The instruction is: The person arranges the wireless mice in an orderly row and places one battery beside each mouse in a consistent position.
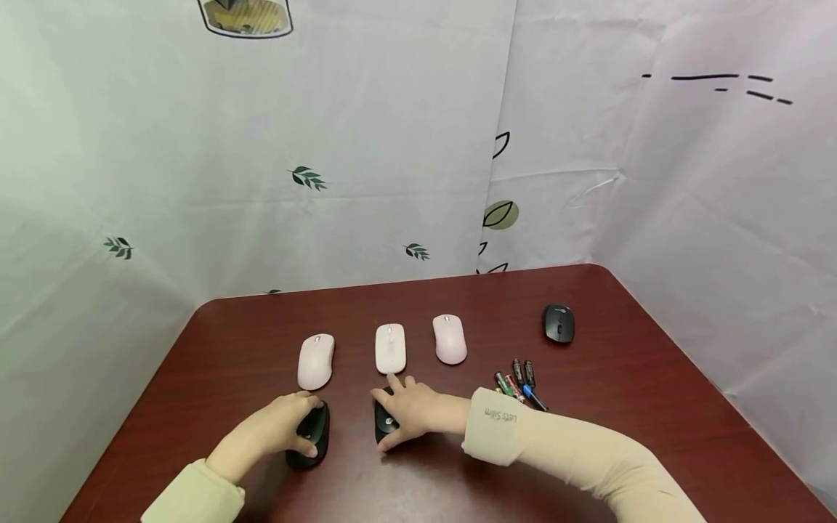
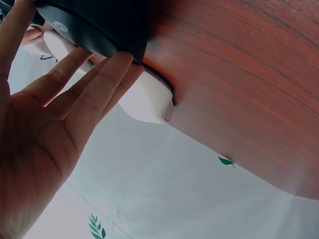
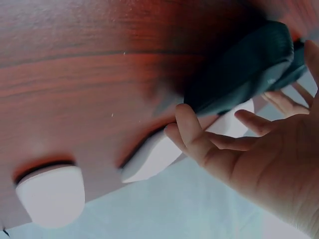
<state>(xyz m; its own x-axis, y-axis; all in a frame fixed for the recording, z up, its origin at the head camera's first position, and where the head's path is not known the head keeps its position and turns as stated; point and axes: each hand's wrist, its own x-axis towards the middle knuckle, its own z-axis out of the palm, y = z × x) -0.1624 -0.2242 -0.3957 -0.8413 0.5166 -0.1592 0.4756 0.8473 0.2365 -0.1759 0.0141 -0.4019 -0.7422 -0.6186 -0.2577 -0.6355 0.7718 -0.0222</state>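
Two computer mice, black and smoothly rounded, are placed in the lower centre of the head frame. The left black mouse [image 1: 318, 428] is set at a slant and is gripped by the left hand [image 1: 277, 423], its length spanned between thumb and fingers; a glossy dark shell is seen on it. The right black mouse [image 1: 382, 428], marked with a small round pale logo, is held by the right hand [image 1: 415, 408], thumb at the lower end and fingers at the upper. Much of its shell is covered by that hand, and it is blurred in the right wrist view.

Just above the hands, a row of pale mice is laid out: a pinkish-white mouse [image 1: 316, 362] near the left fingers, a flat white mouse [image 1: 390, 349] close to the right fingertips, whose contact cannot be told, and a pale pink mouse [image 1: 450, 339] to the upper right of that hand. Right of centre, small batteries [image 1: 536, 398] are clustered, partly hidden by the pale right sleeve [image 1: 575, 443], by which the lower right is crossed. Well apart, a third black mouse [image 1: 559, 324] is left untouched. All are borne by a reddish-brown table [image 1: 654, 378], backed by a leaf-printed white cloth [image 1: 392, 109]
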